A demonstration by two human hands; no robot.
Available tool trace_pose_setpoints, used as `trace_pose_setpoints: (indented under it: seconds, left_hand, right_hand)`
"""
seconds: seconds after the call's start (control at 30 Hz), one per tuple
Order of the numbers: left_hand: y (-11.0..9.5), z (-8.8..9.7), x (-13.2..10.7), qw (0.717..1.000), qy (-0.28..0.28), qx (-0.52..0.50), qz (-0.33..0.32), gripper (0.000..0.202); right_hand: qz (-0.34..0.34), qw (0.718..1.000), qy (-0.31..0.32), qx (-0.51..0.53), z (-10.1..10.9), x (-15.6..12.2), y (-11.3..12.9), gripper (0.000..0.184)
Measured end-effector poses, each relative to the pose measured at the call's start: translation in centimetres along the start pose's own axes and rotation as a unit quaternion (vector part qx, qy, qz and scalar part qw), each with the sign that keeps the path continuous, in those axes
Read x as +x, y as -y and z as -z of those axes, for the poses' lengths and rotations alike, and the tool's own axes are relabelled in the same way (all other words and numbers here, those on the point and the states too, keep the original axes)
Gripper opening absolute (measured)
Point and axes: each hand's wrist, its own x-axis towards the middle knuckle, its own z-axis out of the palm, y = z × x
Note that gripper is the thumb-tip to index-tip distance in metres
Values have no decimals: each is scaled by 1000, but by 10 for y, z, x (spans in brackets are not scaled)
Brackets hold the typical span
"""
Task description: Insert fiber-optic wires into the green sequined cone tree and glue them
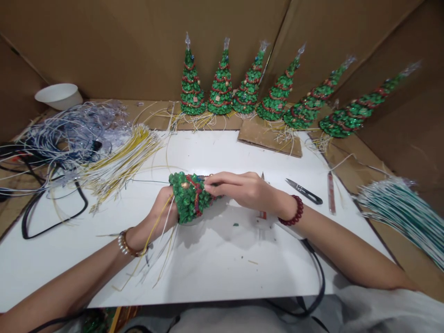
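A small green Christmas tree [189,199], with red garland and coloured bits, lies on its side above the white table. My left hand [163,208] grips it at the wide base, its fingers mostly hidden by the tree. Yellow and white wires [169,208] hang from that base past my left wrist. Over the narrow end, my right hand [243,187] is closed with the fingers bent around the tree. The tip is hidden behind that hand. A white tool with a black cord [314,259] lies partly covered beneath my right forearm.
Several finished-looking trees [192,92] stand along the back on cardboard. Thread snips [305,192] and a slim reddish tool [332,194] lie at right, near green-and-white wires [405,212]. At left are yellow-and-white wires [121,162], tangled clear-tipped wires [76,134] and a white bowl [59,96].
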Motion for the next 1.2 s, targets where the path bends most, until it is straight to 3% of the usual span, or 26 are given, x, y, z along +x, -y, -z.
trace_pose_setpoints:
  seconds: [0.13,0.37,0.47,0.63,0.9,1.03,1.2]
  left_hand:
    - [9,2,-1,999,-13,-32,14,18]
    - [1,1,3,995,-7,96,-22,9]
    - [-3,-3,3,994,10,108,-18,15]
    - [-10,-10,1,993,-13,117,-15,19]
    - [-10,-3,4,991,-4,134,1,25]
    - [-6,1,4,981,-55,188,7,27]
    - [-5,1,3,984,-35,175,-4,27]
  right_hand:
    - [10,1000,2,-14,0,-1,0,21]
    - [-9,1000,13,20,-2,-2,-3,20]
    - [-15,999,18,33,-3,-2,-4,21]
    - [-22,998,6,59,-4,-1,-6,20]
    - [-29,993,-37,106,-7,3,-11,19]
    - [-21,998,-31,45,-5,5,-11,17]
    - [-8,997,6,-71,-1,9,-6,27]
